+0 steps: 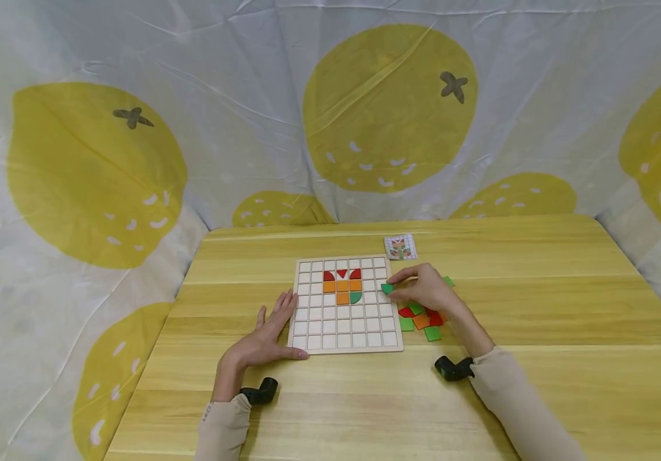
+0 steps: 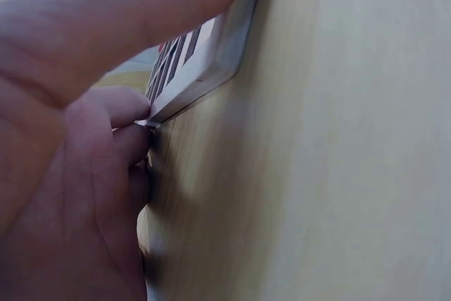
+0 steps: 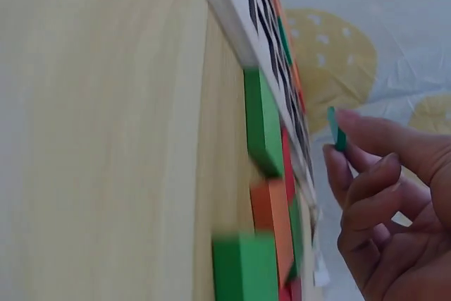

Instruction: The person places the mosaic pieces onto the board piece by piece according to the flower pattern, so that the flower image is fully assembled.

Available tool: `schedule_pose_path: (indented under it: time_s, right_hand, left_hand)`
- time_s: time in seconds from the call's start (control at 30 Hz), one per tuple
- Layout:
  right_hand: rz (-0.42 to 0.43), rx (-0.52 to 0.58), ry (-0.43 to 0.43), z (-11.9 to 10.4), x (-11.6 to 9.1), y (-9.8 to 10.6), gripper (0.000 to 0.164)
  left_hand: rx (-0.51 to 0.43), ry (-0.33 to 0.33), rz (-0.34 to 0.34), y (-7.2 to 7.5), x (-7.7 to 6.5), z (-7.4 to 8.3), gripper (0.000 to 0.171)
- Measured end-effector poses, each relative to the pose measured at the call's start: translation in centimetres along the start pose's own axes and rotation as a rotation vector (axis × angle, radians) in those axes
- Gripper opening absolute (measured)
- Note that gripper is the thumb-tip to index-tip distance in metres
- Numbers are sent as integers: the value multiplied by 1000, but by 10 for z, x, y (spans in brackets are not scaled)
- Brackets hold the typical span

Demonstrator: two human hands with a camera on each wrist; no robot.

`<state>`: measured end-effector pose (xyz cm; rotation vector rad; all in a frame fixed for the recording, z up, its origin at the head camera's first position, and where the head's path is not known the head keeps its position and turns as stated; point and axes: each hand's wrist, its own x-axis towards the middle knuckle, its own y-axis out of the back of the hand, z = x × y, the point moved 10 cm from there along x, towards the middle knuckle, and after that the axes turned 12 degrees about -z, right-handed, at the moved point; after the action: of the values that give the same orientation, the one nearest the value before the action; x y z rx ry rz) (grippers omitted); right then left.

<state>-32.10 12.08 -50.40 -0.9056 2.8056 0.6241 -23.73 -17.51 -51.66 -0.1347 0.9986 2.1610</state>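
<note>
A wooden grid board (image 1: pixel 336 330) lies on the table with red, orange and green tiles set in its upper middle squares. My left hand (image 1: pixel 263 336) rests at the board's left edge, fingers along the side and thumb at the front corner; the left wrist view shows the thumb (image 2: pixel 141 15) over the rim. Between thumb and fingertips my right hand (image 1: pixel 425 288) pinches a dark green quarter-circle tile (image 1: pixel 386 288), held up over the board's right edge. The right wrist view shows this tile (image 3: pixel 337 128) nearly edge-on.
Loose tiles (image 1: pixel 420 321) in green, red and orange lie in a pile right of the board, under the right hand. A small pattern card (image 1: pixel 400 246) lies behind the board's far right corner. A lemon-print cloth (image 1: pixel 238 128) hangs behind the table (image 1: pixel 566 288).
</note>
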Motion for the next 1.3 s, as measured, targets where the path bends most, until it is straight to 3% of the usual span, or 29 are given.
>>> schedule_pose_path:
  time_s: [0.17,0.5,0.8,1.3]
  right_hand:
    - [-34,28,44,-18,16,-28,26]
    - [-4,-126,75,-56,48,-72,18]
    - [13,-162,55,-61,60,-84,18]
    - [45,-184,23,-54,61,-83,18]
  left_hand:
    - [1,-4,-2,0,0,0,120]
    - [-10,-2,-4,0,0,2,120]
    - [-6,2,-6,0,0,0,122]
    - [-18,8,-4,0,-1,0,120]
